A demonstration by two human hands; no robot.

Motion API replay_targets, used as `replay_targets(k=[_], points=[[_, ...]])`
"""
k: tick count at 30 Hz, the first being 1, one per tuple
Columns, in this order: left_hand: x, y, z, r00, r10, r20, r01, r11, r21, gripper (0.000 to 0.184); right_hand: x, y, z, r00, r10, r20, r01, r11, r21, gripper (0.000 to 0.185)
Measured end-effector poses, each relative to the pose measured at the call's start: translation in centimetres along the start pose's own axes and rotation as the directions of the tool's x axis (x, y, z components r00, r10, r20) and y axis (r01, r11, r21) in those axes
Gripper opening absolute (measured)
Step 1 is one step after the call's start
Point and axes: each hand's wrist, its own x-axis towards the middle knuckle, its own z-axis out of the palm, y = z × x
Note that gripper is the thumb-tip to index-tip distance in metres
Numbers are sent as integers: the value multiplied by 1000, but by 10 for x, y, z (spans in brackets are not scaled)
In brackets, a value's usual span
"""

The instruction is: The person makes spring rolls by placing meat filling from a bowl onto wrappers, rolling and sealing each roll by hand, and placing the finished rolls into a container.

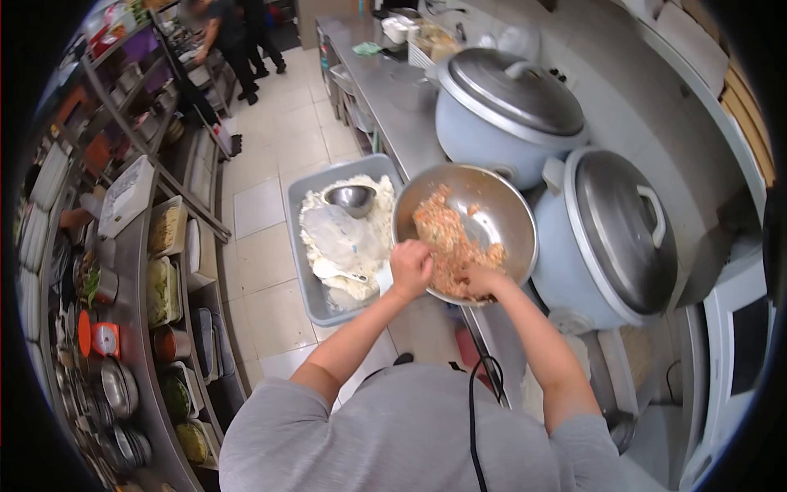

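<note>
A steel mixing bowl sits tilted at the counter's edge, holding a pinkish-orange minced mixture with pale bits. My left hand is curled into a fist at the bowl's near left rim; whatever is inside it is hidden. Down in the mixture at the near side, my right hand has its fingers bent into it, with the tips partly hidden. Left of the bowl, a grey plastic tub holds white floury stuff, and a small steel bowl rests on that.
Two large lidded cookers stand right of the bowl on the steel counter. Shelving with food containers and pans lines the left. Two people stand at the far end of the tiled floor. A black cable hangs before me.
</note>
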Motion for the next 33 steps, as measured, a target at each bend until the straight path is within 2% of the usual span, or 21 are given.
replay_targets(k=[2,5,7,8,10,14,16,20,23,25,28,29,31,33], points=[[2,4,0,1000,-14,19,15,1000,-26,11,3,6,10,994,-86,-60,88,996,22,33],[3,5,-2,999,-23,24,24,999,-29,11,2,5,14,992,-22,-122,21,1000,-11,26],[2,5,-3,1000,-20,23,21,1000,-23,11,5,4,11,996,85,-30,-87,995,-48,25],[2,6,-3,999,-30,36,31,999,-25,11,3,5,10,996,81,-35,-83,995,-52,25],[3,5,-2,998,-36,45,38,999,-26,10,-6,0,2,997,-5,-80,15,993,117,24],[2,7,-2,998,-46,31,46,999,-14,10,-14,-5,-2,998,53,-41,-47,991,125,21],[1,8,-3,998,-52,31,52,999,-9,10,-11,-3,5,994,80,-77,-78,997,22,18],[0,6,-2,998,-55,43,55,998,-12,10,-16,-6,-1,992,17,-125,-21,999,-32,16],[0,6,-1,998,-54,40,54,999,2,10,-23,-1,-4,995,-16,-103,20,999,31,18],[-2,7,-1,998,-46,43,45,999,19,10,-20,9,-1,1000,-14,19,13,998,68,23],[0,9,-1,998,-42,42,41,999,17,11,-22,12,-4,998,33,47,-34,999,12,27],[-1,10,-2,998,-49,43,49,999,18,10,-26,11,-4,998,35,47,-36,999,15,27],[1,10,-2,998,-53,47,52,998,17,10,-35,7,-5,994,-65,-85,71,995,74,25],[1,11,1,998,-57,-2,57,998,7,9,-37,6,-6,998,-48,-49,53,993,102,24]])
